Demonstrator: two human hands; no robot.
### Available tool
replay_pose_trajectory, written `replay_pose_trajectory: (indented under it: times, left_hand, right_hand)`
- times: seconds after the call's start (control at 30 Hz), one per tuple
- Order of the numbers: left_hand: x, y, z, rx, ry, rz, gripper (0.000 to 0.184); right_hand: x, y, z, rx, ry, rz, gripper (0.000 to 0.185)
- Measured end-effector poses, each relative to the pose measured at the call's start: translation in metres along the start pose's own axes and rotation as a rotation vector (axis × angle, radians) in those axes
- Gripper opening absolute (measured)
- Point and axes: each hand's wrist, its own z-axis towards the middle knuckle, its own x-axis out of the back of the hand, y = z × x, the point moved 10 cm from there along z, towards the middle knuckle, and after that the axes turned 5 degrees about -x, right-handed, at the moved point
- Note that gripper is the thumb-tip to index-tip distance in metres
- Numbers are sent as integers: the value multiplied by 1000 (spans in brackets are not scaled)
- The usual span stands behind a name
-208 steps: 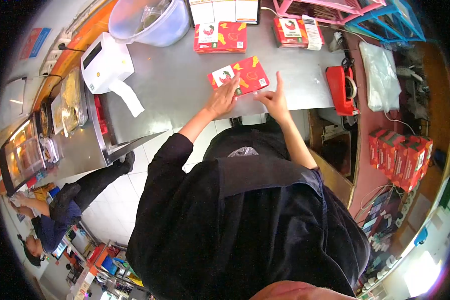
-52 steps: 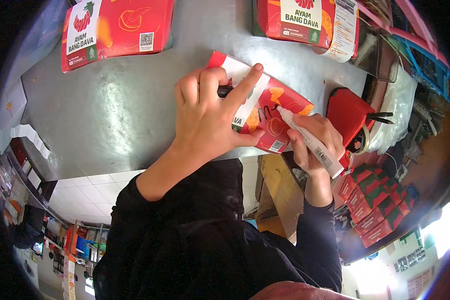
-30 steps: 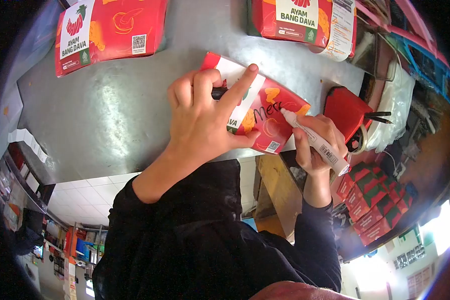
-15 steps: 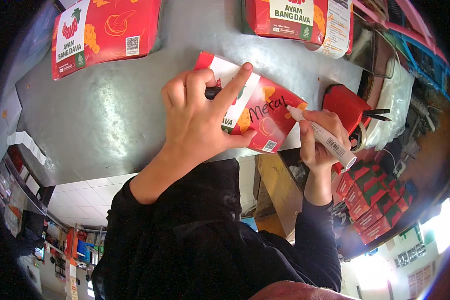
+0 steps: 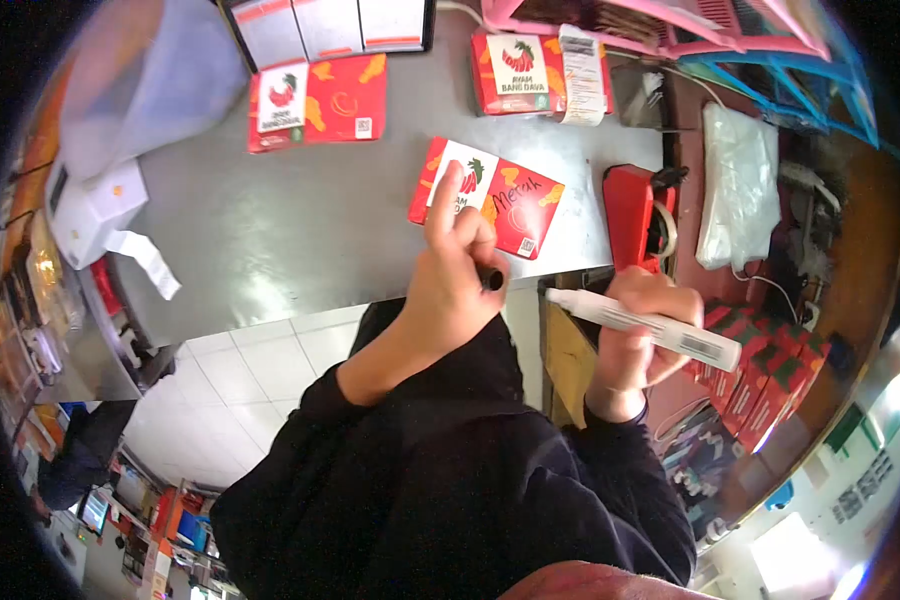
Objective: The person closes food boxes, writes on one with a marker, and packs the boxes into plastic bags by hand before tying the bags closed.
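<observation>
The white marker (image 5: 700,345) is coming away from the red box (image 5: 547,214), which is lying lettered on the bench (image 5: 310,220); the right hand (image 5: 625,355) is gripping the barrel, the left hand (image 5: 448,290) pinching the black cap (image 5: 491,279). Careful handling is keeping tip and cap aligned, fingertips clear of the nib, and skin off the possibly wet ink (image 5: 517,193).

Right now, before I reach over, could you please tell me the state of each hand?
Left hand: curled around a black cap, index finger extended over the box.
Right hand: closed around the white marker.
</observation>
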Motion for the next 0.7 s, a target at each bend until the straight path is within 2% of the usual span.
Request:
replay_pose_trajectory:
  times: [0.07,0.13,0.2,0.27,0.43,0.47,0.53,0.57,0.6,0.63,0.67,0.7]
  left_hand:
    - [-2,25,4,42,-19,-71,101]
    - [-7,42,11,-9,-48,-64,102]
    - [-19,53,14,79,-142,-145,97]
    - [-27,64,20,159,-203,-80,83]
    - [-86,100,37,60,-309,78,89]
    - [-102,100,43,80,-361,119,91]
    - [-139,98,55,79,-459,200,99]
    - [-159,111,64,-58,-473,256,101]
    - [-178,122,71,-195,-482,315,103]
    - [-196,109,76,-198,-551,347,104]
    - [-208,95,86,-186,-546,379,104]
    - [-217,78,91,-158,-553,415,103]
  right_hand:
    - [-13,-30,4,92,-78,89,30]
    - [-12,-45,7,115,-70,-4,26]
    - [-22,-57,14,190,-143,-187,21]
    - [-24,-59,12,207,-191,-207,17]
    - [29,-41,3,262,-2,-160,11]
    - [44,-31,7,130,-33,-169,8]
    - [89,-8,36,20,-90,-141,6]
    - [135,14,49,-63,3,-189,9]
    - [204,26,59,-89,297,-184,6]
    - [275,6,71,86,628,-28,5]
    - [357,10,76,304,847,-340,6]
    - [416,-5,90,216,1064,-546,9]
